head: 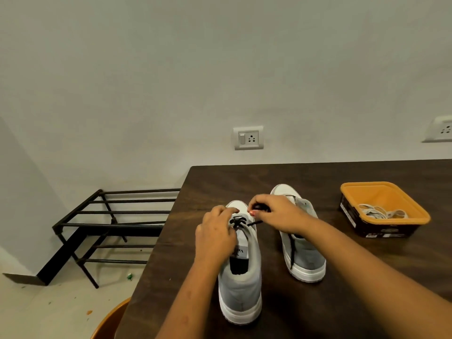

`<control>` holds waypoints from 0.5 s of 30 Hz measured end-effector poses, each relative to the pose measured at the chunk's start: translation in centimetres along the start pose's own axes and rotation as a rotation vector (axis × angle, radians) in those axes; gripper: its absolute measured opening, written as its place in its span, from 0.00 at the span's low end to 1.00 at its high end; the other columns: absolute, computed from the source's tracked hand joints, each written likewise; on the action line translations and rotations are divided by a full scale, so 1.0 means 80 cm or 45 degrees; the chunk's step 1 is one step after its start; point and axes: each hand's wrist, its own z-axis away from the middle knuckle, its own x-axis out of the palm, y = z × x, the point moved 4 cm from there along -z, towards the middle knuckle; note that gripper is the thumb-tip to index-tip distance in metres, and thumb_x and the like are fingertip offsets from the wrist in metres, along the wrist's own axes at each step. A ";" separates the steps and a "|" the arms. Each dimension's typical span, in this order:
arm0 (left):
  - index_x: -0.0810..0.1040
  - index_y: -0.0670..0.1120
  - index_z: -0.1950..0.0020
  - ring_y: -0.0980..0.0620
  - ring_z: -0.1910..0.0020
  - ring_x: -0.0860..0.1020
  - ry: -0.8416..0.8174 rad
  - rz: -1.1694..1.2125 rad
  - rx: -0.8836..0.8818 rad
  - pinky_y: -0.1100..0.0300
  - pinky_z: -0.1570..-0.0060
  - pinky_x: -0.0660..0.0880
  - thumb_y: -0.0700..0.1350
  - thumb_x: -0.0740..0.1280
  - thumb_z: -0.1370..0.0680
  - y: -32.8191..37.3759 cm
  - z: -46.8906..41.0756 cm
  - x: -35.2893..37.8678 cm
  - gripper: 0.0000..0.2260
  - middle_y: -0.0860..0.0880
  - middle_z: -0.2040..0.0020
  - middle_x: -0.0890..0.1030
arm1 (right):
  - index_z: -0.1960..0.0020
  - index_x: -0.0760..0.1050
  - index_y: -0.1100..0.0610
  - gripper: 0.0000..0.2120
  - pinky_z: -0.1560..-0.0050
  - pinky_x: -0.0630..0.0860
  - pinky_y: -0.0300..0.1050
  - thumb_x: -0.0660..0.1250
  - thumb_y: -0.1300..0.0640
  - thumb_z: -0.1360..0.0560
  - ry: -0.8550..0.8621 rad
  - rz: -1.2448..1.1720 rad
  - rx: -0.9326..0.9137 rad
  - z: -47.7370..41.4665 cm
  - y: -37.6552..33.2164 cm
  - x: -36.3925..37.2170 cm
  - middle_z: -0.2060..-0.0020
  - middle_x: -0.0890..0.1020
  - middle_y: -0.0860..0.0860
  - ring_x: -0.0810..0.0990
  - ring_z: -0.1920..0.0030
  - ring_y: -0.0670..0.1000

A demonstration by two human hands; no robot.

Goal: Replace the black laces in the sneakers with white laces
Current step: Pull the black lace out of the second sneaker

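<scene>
Two grey sneakers with white soles stand on the dark wooden table (342, 302), toes pointing away from me. The left sneaker (241, 289) has a black lace (237, 222) only in its lowest eyelets near the toe. My left hand (215, 236) rests on that shoe's left side, fingertips at the lace. My right hand (276, 214) holds a bunched length of the same black lace above the toe. The right sneaker (305, 255) keeps a black lace hanging down its tongue. White laces (381, 212) lie coiled in an orange tub (391, 192).
The orange tub stands at the table's right side. A black metal shoe rack (110, 223) sits on the floor left of the table. An orange stool edge (110, 321) shows at the bottom left. Wall sockets (248, 138) are on the wall behind.
</scene>
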 end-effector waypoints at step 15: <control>0.77 0.48 0.50 0.51 0.55 0.76 0.190 -0.042 0.051 0.57 0.61 0.75 0.44 0.59 0.21 0.010 -0.003 0.017 0.07 0.52 0.50 0.76 | 0.38 0.76 0.54 0.14 0.44 0.73 0.41 0.64 0.52 0.22 -0.113 -0.077 0.356 0.001 0.011 0.030 0.42 0.78 0.50 0.77 0.45 0.49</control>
